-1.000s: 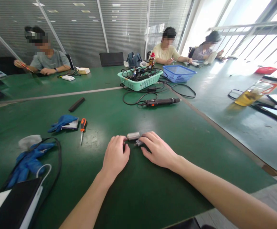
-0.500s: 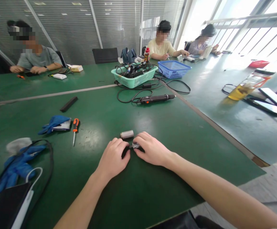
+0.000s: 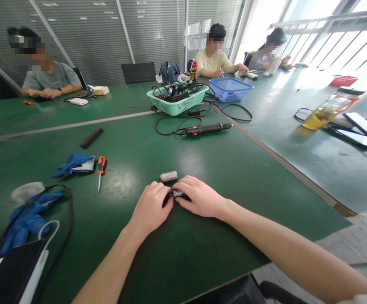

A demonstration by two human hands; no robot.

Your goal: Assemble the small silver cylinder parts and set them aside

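Observation:
Low over the green table [image 3: 202, 257], my left hand [image 3: 152, 207] is closed on a dark part [image 3: 167, 196], mostly hidden by the fingers. My right hand [image 3: 199, 196] grips a small silvery and dark piece [image 3: 177, 193] between thumb and fingers. The two held pieces meet or nearly meet between my hands; whether they are joined cannot be made out. Just beyond my fingertips a grey metal cylinder [image 3: 168, 176] lies on its side.
An orange-handled screwdriver [image 3: 101, 169], blue gloves [image 3: 74, 164] and a black bar [image 3: 91, 138] lie left. Ahead are a black power screwdriver [image 3: 207, 129], a green basket [image 3: 177, 105] with cables and a blue basket [image 3: 230, 93]. A bottle [image 3: 325, 112] stands right. Three people sit beyond.
My right hand has shifted slightly left, and the silvery piece in it is now closer to the dark part in my left hand. The view has moved a little.

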